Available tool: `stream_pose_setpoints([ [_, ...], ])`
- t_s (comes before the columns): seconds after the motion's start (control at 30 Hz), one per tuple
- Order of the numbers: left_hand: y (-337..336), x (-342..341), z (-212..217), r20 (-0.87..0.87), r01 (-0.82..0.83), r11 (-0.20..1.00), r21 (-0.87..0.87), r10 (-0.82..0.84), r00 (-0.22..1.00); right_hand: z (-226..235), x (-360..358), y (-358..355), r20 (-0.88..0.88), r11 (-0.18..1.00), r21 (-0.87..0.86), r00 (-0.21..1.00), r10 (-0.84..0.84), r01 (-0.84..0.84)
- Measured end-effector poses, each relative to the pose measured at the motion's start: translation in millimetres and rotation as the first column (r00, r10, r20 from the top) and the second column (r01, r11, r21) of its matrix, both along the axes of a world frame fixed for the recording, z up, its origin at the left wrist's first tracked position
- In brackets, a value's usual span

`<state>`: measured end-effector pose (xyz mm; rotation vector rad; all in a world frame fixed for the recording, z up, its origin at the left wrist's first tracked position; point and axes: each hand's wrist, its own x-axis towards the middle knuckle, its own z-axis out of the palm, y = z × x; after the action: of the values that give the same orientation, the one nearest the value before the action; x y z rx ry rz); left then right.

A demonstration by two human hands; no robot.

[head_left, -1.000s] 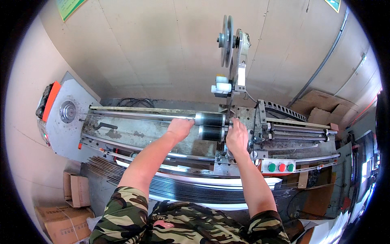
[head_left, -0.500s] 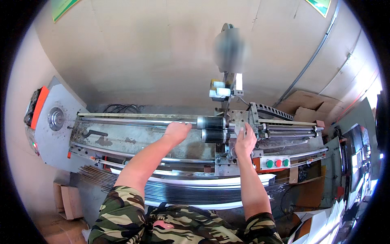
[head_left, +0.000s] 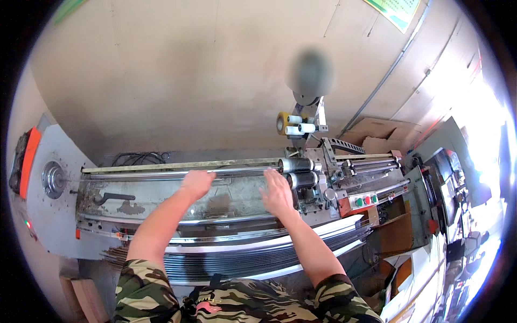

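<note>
My left hand point(head_left: 198, 184) is closed at a long steel rod point(head_left: 140, 175) that runs across the machine bed; its fingers hide what, if anything, they grip. To its right, my right hand point(head_left: 278, 195) is open, fingers stretched upward and nothing seen in the palm. Its fingertips are beside the left ends of two black rollers with silver ends, an upper roller point(head_left: 297, 164) and a lower roller point(head_left: 305, 180). The rollers sit on a metal carriage point(head_left: 323, 161). At the far left stands a grey housing with a round chuck point(head_left: 54, 180).
A dark wrench-like handle point(head_left: 116, 197) lies on the bed. Nearer me is a bundle of thin dark rods point(head_left: 226, 265) on white sheeting. A button box point(head_left: 363, 200) stands at the right. Behind rise a tape roll point(head_left: 281, 123), white rollers and a blurred round reel point(head_left: 311, 72).
Both hands have moved left along the bed. My right hand has left the carriage and come to the left of the rollers. The view has shifted and tilted a little.
</note>
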<state>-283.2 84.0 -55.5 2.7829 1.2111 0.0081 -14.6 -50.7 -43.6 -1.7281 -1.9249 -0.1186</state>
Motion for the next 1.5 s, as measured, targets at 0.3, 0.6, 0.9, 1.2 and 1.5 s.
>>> stream_pose_setpoints([
  [0.3, 53.8, -221.3, -11.1, -0.026, 0.016, 0.998, 0.056, -0.014, 1.000, 2.5, -95.8, 49.2, 0.090, 0.962, -0.253, 0.992, -0.086, 0.106],
  [0.6, 99.0, -406.7, -8.0, -0.106, -0.160, 0.987, 0.030, 0.162, 0.981, -6.3, -164.7, 78.3, 0.062, 0.979, -0.180, 0.995, -0.084, 0.094],
  [0.9, 130.7, -508.0, -20.8, -0.047, -0.273, 0.957, 0.099, 0.279, 0.959, -7.5, -244.5, 109.8, -0.007, 0.972, -0.236, 1.000, 0.011, -0.012],
  [1.2, 163.8, -570.8, -43.9, 0.149, -0.450, 0.893, -0.002, 0.445, 0.883, -7.4, -330.9, 140.2, -0.112, 0.933, -0.243, 0.963, 0.244, -0.265],
  [1.5, 125.5, -462.6, -2.0, 0.278, -0.392, 0.920, 0.002, 0.376, 0.884, 5.6, -271.2, 136.5, 0.007, 0.960, -0.256, 0.993, 0.116, -0.111],
])
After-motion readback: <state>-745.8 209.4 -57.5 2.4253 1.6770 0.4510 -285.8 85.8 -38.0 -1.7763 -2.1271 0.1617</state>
